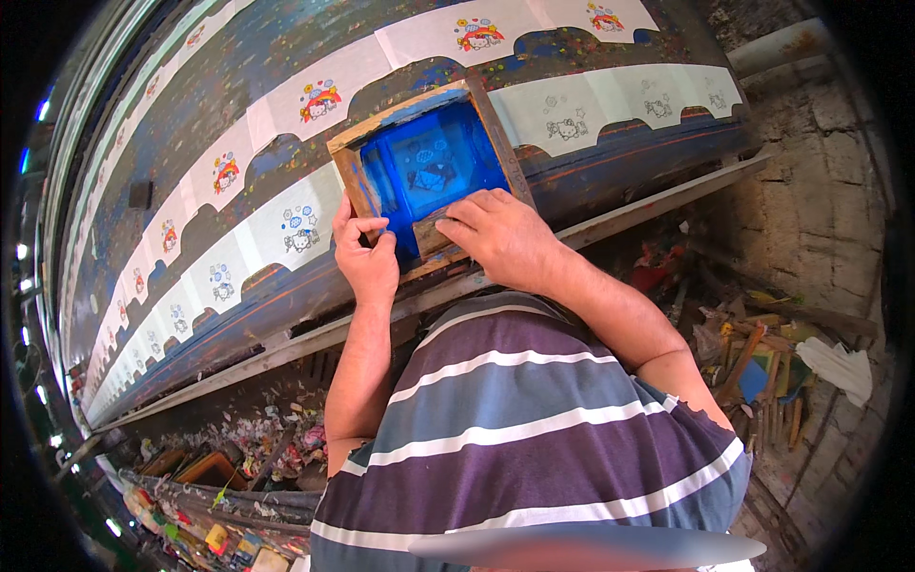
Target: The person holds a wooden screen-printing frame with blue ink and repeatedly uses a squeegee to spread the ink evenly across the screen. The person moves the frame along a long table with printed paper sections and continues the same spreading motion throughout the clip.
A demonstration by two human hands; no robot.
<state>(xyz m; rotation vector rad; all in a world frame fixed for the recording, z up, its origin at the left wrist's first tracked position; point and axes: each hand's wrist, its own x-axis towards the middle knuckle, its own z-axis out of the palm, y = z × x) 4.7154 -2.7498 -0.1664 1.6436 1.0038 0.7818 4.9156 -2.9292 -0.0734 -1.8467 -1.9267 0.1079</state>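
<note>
A wooden screen-printing frame (496, 133) with blue ink across its mesh lies on a long dark table (381, 91). My left hand (367, 257) is at its near left corner, fingers bent around the side rail. Over the near end of the frame, my right hand (500, 238) has its fingers curled down on a wooden squeegee (429, 232); its lower part is hidden. A cartoon design shows faintly through the blue mesh. Left of the frame, a white fabric piece (295, 229) carries blue and black print; to the right, another piece (562, 112) shows only black outlines.
Further rows of printed white pieces (319, 100) run along the table. A small dark block (140, 195) sits on its left part. A metal rail (658, 200) follows the near edge. Wood scraps (762, 372) and a white cloth (839, 367) lie on the right floor; colourful litter (257, 439) lies below left.
</note>
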